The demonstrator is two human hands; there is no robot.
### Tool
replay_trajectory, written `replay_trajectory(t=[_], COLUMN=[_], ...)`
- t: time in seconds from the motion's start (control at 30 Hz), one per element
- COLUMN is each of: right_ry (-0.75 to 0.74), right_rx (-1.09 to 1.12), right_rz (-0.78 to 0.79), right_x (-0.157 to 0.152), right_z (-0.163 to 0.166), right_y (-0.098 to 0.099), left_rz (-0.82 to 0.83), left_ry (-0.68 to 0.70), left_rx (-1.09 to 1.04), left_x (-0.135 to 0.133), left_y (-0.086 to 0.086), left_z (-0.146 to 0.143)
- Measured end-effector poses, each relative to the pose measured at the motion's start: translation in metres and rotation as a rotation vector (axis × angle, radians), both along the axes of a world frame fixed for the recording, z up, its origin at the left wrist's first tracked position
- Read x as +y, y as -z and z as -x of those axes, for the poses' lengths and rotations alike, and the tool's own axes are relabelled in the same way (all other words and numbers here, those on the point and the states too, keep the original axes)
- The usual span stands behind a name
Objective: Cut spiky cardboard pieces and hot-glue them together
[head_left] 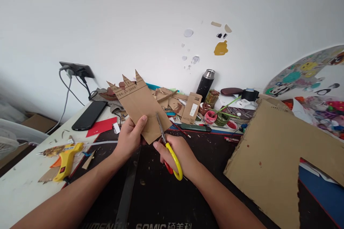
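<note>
A piece of brown cardboard with pointed spikes along its far edge is raised over the desk, tilted to the left. My left hand grips its near left side, thumb on top and fingers hidden beneath. In my right hand is a pair of scissors with yellow and red handles. The blades meet the cardboard near its lower right part; one blade shows on top of the sheet. Dark print runs across the cardboard below the spikes.
A yellow glue gun and a black phone lie at left. A large cardboard sheet covers the right side. Along the wall stand a black flask, paint pots and scraps. A steel ruler lies on the dark mat.
</note>
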State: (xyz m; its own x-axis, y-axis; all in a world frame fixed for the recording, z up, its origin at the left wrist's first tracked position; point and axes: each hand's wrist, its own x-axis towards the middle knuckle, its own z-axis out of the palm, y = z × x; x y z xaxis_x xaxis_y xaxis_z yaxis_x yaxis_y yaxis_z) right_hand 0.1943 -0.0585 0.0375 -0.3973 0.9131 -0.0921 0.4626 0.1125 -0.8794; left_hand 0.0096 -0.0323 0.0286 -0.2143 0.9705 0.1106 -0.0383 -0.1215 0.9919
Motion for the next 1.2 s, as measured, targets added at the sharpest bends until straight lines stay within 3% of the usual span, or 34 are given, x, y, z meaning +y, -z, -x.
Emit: replay_trajectory(t=[0.13,0.3,0.5,0.73,1.0,1.2], right_ry=[-0.031,-0.049,-0.071,-0.022,-0.002,0.019], right_rx=[0.074,0.166,0.076,0.221,0.217,0.207], right_rz=[0.046,0.112,-0.01,0.259,0.24,0.212], right_x=[0.0,0.001,0.004,-0.001,0.002,0.002], right_z=[-0.003,-0.006,-0.01,-0.002,-0.003,-0.004], right_y=[-0.009,-0.007,-0.003,0.002,0.006,0.005], left_rz=[-0.006,-0.007,0.007,0.016,0.028,0.02], left_ry=[0.018,0.02,0.007,0.048,0.058,-0.009], left_rx=[-0.001,-0.013,-0.006,-0.028,0.002,0.062], left_x=[0.0,0.0,-0.001,-0.002,0.0,0.001], left_y=[-0.004,-0.006,-0.006,-0.005,-0.001,-0.001], left_z=[0.002,0.001,0.0,0.0,-0.001,-0.001])
